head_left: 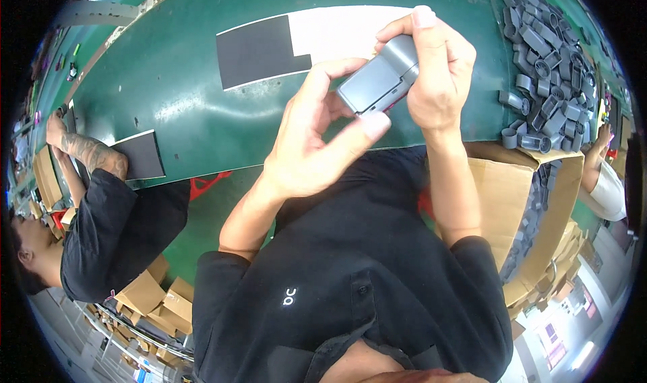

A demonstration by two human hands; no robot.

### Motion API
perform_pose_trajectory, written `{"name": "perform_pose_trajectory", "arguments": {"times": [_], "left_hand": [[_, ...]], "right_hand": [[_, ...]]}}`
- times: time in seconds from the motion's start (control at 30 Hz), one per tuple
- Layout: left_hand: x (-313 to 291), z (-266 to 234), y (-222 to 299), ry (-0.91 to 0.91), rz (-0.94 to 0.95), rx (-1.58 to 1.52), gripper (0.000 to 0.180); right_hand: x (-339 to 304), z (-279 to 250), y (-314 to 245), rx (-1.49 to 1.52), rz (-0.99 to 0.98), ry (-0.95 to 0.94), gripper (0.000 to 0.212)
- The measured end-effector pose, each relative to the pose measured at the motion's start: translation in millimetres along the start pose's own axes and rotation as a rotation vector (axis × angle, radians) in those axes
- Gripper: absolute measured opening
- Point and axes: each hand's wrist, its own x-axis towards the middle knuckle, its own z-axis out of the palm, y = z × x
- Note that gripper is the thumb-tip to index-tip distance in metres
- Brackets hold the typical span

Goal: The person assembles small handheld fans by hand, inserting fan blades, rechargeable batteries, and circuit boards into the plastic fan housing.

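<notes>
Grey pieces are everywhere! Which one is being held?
The grey piece between the left hand and right hand; other grey pieces lie on the green table or in the cardboard box.

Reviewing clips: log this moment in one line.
left hand: holds grey casing | right hand: same casing | right side: grey parts pile

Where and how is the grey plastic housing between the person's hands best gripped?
Probably across the long sides of the grey plastic housing, at its boxy end, pinched from the left: that end is flat-faced and points toward the left hand, while the right hand holds the rounded end.
</notes>
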Motion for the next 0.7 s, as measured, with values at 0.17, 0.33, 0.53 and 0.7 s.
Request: {"name": "perform_pose_trajectory", "arguments": {"times": [0.17,0.33,0.53,0.7], "left_hand": [[-1.0,-0.6,-5.4,0.090,0.303,0.577,0.067],[1.2,-3.8,-20.3,0.136,0.380,0.498,0.067],[1.2,-3.4,-13.0,0.082,0.119,0.119,0.067],[-0.9,-5.1,-11.8,0.081,0.124,0.080,0.064]], "right_hand": [[1.4,3.4,0.6,0.034,-0.068,0.091,0.040],[4.4,3.7,-0.6,-0.081,-0.125,0.068,0.032],[2.1,7.2,-5.2,-0.135,-0.169,0.082,0.028],[1.6,6.0,0.3,-0.062,-0.133,0.073,0.029]]}}
